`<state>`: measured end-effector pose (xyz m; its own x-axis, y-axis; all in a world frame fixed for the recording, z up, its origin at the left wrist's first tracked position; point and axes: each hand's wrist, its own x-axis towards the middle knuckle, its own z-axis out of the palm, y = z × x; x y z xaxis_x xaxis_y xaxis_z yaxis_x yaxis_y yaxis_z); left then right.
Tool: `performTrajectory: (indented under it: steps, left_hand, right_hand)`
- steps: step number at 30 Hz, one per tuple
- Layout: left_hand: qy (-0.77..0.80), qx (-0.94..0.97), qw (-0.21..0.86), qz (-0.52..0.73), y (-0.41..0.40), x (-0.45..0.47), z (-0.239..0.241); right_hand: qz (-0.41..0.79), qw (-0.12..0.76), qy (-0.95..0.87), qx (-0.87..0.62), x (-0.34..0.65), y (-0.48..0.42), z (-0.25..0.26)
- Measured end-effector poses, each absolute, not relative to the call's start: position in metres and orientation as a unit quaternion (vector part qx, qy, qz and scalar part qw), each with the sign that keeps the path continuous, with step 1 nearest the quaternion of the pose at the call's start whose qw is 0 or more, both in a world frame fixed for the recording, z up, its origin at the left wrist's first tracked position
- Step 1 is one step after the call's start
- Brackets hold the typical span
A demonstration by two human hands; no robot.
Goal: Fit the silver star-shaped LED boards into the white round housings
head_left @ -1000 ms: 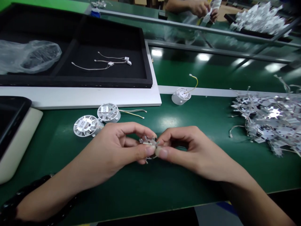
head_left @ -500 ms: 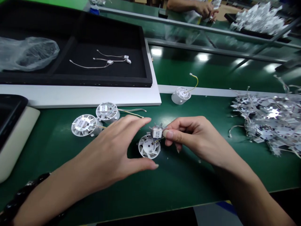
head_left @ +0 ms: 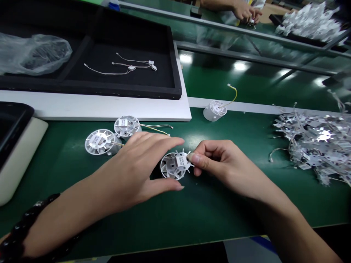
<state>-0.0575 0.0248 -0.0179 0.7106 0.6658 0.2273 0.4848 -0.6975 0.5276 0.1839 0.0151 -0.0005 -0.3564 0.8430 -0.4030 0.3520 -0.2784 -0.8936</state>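
My right hand pinches a small star-shaped metal plate with a white labelled block on it, between thumb and forefinger. The plate overlaps the right side of a round white fan housing on the green bench. Around that housing my left hand curves with fingers and thumb spread; whether it touches the rim I cannot tell. Two white fan housings with labelled plates on top, one nearer and one farther, stand left of my hands. Another housing with a yellow wire stands farther back.
A heap of star-shaped plates with wires lies at the right. Back left, a black tray on a white board holds several wired blocks and a plastic bag. A metal rail crosses behind; a co-worker's hand is beyond it.
My right hand has lowered the star-shaped plate and tilted it so its labelled face and spokes show over the housing. My left hand stays spread around it. The view has shifted slightly.
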Motion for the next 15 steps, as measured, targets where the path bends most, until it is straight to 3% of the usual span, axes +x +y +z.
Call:
performTrajectory:
  steps: [15]
  left_hand:
    - [0.278,0.919,0.202,0.192,0.0299,-0.0635,-0.0187]
  right_hand:
    - [0.575,0.141,-0.588,-0.551,0.1784,0.0134,-0.0069]
